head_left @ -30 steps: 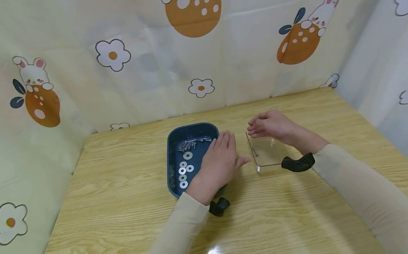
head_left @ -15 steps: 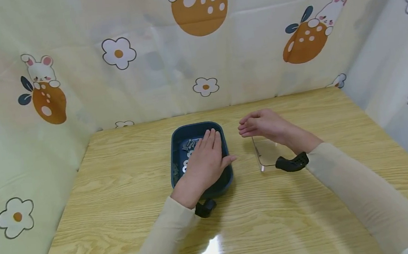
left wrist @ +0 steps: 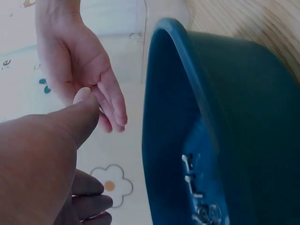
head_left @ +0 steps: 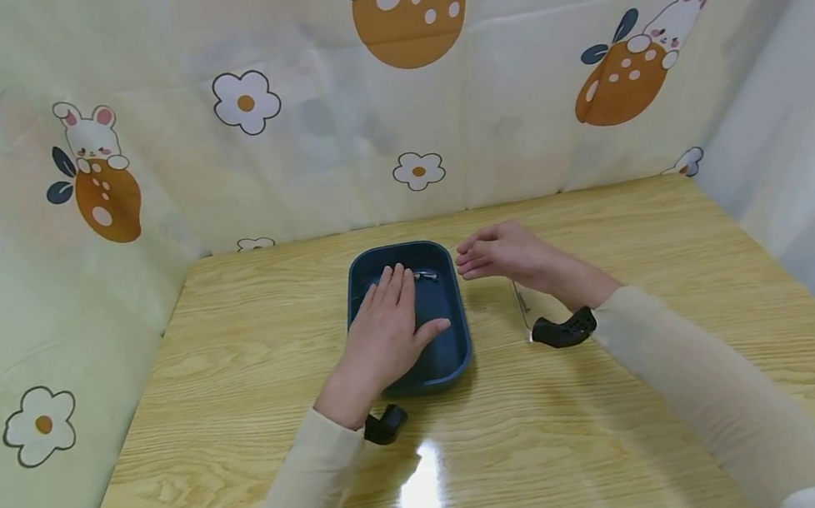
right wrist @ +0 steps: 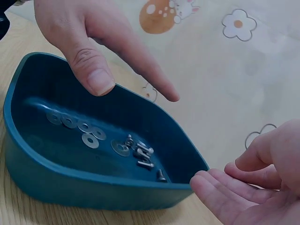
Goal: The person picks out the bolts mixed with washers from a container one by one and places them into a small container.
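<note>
A dark blue rectangular tray (head_left: 462, 315) sits on the wood-grain table. Over its left half hovers my left hand (head_left: 384, 332), palm down with fingers extended and thumb spread, holding nothing. Inside the tray, the right wrist view shows several metal screws (right wrist: 144, 152) and flat round washers (right wrist: 90, 139). My right hand (head_left: 509, 257) is just beyond the tray's right rim, its fingers loosely bent and nothing between them. Below the right wrist stands a clear plastic box (head_left: 534, 304), mostly hidden by that arm, with a small dark piece in it.
Black wrist mounts (head_left: 564, 329) hang under both wrists. A patterned curtain (head_left: 255, 171) rises behind the table (head_left: 234, 324) and along both sides. Bright glare lies on the front of the table.
My left hand has moved left from the tray's right rim to over its left half. My right hand has shifted left from above the clear box towards the tray.
</note>
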